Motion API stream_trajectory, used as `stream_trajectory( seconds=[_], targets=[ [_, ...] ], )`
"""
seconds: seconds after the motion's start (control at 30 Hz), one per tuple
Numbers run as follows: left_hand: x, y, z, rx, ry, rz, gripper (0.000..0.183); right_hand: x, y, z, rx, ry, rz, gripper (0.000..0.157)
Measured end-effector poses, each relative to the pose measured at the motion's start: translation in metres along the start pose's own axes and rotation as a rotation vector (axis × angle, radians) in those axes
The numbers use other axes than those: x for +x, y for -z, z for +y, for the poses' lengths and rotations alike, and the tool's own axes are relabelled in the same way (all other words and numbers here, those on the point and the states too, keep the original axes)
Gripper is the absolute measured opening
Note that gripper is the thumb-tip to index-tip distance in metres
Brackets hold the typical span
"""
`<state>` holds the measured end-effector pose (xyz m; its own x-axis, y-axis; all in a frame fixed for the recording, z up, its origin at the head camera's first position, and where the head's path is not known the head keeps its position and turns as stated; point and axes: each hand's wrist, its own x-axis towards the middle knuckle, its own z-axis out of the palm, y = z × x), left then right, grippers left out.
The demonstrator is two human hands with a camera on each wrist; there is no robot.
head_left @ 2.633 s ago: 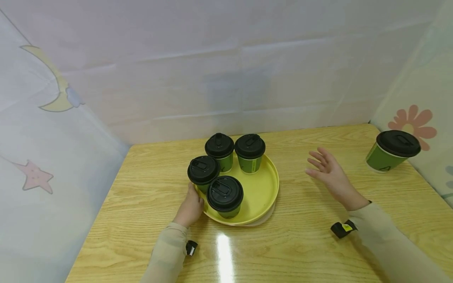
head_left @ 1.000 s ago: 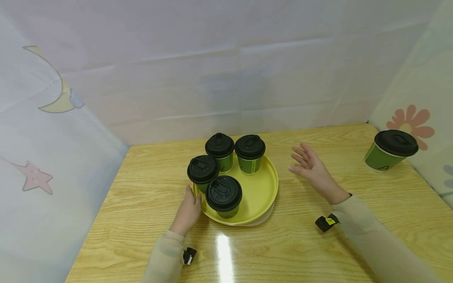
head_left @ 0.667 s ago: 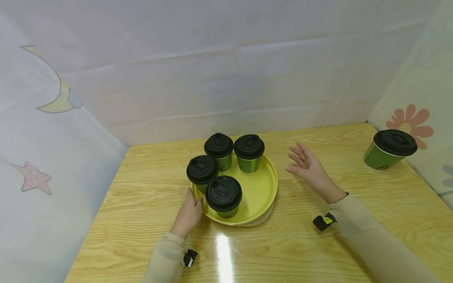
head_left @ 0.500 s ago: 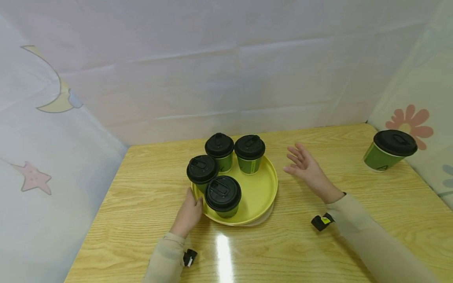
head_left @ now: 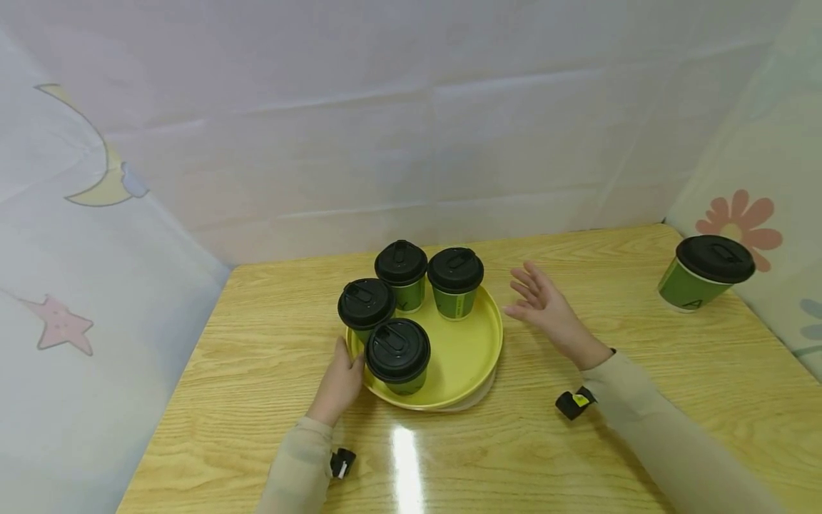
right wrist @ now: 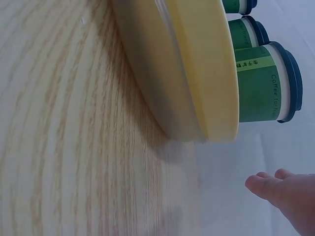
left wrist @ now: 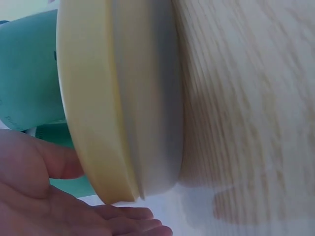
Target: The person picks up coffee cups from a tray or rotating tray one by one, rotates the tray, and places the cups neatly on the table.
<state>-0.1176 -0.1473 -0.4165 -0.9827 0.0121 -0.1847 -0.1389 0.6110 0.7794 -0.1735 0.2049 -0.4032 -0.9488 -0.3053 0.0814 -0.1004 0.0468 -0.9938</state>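
Observation:
A round yellow tray (head_left: 461, 357) sits on a pale round base (head_left: 478, 396), bearing several green paper cups with black lids. My left hand (head_left: 339, 382) pinches the tray's left rim, thumb on the inner side and fingers outside. In the left wrist view the thumb (left wrist: 64, 160) meets the rim beside the cups. Nearest that hand are the left cup (head_left: 366, 303) and the front cup (head_left: 398, 353). My right hand (head_left: 546, 310) hovers just right of the tray, fingers spread and holding nothing. The back right cup (head_left: 456, 282) faces it across the rim.
Another lidded green cup (head_left: 696, 285), marked A, stands far right on the wooden table (head_left: 250, 343). A pale cloth backdrop (head_left: 411, 143) rises behind the table, with printed cloth on both sides.
The right hand has moved left toward the tray. The tray has turned slightly clockwise: its front cup shifted left and the back cups right. The left hand has shifted its hold on the rim.

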Motion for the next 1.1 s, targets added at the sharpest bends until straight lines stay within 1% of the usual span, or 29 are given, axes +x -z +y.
stream_trajectory(
  seconds=[0.23, 0.37, 0.53, 0.8, 0.93, 1.1],
  targets=[
    [-0.009, 0.001, 0.001, -0.009, 0.004, -0.006, 0.062, 0.001, -0.003, -0.001, -0.007, -0.013, 0.002, 0.092],
    [-0.012, 0.0, 0.001, -0.009, -0.016, -0.008, 0.061, 0.001, -0.005, 0.0, -0.001, -0.014, -0.002, 0.092],
    [-0.011, -0.001, 0.0, -0.035, -0.024, -0.012, 0.061, 0.003, -0.008, 0.001, 0.007, -0.014, -0.006, 0.093],
    [-0.003, 0.0, -0.003, -0.075, -0.033, -0.012, 0.059, 0.004, -0.01, 0.002, 0.012, -0.023, -0.008, 0.094],
    [-0.001, 0.0, -0.003, -0.09, -0.015, -0.023, 0.063, 0.004, -0.011, 0.002, 0.02, -0.025, -0.007, 0.095],
    [-0.005, -0.001, -0.003, -0.078, 0.005, -0.026, 0.065, 0.005, -0.012, 0.004, 0.028, -0.027, -0.005, 0.096]
  ],
)
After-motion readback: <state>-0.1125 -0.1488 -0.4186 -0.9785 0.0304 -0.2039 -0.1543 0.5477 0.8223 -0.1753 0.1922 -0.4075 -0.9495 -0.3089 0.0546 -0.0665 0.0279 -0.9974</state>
